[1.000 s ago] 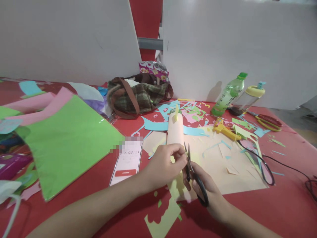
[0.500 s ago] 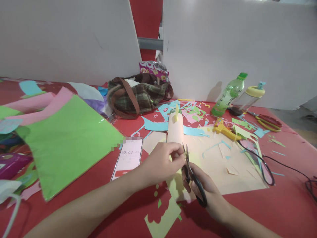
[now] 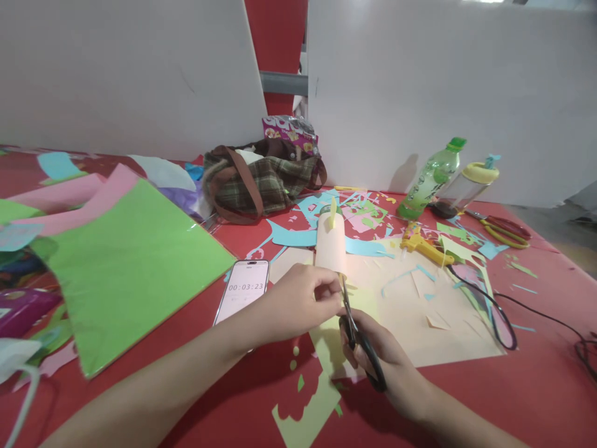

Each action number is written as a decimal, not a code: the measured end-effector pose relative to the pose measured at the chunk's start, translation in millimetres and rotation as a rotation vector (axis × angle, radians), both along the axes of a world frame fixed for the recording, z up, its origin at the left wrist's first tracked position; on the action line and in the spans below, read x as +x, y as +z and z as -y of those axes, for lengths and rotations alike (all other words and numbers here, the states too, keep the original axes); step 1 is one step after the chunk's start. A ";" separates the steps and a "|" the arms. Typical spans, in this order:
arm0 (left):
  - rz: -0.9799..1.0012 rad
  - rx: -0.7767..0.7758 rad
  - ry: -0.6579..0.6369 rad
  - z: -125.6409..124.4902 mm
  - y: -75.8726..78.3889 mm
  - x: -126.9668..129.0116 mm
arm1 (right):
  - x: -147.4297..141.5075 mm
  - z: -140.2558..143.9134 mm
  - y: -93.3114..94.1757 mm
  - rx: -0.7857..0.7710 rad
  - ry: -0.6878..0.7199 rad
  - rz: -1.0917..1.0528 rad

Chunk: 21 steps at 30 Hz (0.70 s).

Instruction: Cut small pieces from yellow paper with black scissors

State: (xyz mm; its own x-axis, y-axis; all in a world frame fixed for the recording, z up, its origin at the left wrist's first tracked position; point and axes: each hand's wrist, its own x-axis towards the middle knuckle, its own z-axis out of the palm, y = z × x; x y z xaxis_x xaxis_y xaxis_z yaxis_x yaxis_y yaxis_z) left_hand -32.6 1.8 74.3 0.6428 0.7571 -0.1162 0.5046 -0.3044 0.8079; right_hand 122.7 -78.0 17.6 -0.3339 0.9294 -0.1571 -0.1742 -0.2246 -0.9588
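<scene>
My right hand point(image 3: 380, 354) grips black-handled scissors point(image 3: 351, 323), their blades pointing away from me and nearly together. Just left of the blades, my left hand point(image 3: 308, 298) is closed in a pinch. A small bit of paper appears to be at its fingertips, mostly hidden by the fingers. Beyond the hands lies a pale paper-wrapped cylinder point(image 3: 331, 242) with a green end and a yellow paper piece point(image 3: 333, 213) standing on it. Under the right hand is a large cream paper sheet point(image 3: 448, 323); nearer to me lies a cut yellow paper point(image 3: 312, 410).
A phone point(image 3: 240, 289) showing a timer lies left of my left forearm, beside a large green panel point(image 3: 144, 267). To the right are a yellow glue gun point(image 3: 426, 249) with a black cord, a green bottle point(image 3: 431, 180), a jar point(image 3: 469, 190) and red-and-yellow-handled scissors point(image 3: 506, 230). A plaid bag point(image 3: 270, 183) sits behind.
The scissor blades have drawn closer together and shifted slightly left. My left hand has moved a little left, its fingertips still near the blades.
</scene>
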 end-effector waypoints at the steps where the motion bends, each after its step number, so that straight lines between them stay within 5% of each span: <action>1: -0.007 -0.007 -0.002 -0.1 0.4 -0.4 | -0.5 -0.3 0.0 -0.009 -0.002 -0.003; 21: -0.002 -0.068 -0.050 -1.1 3.0 -1.7 | -1.7 -5.6 -7.9 0.003 -0.118 0.024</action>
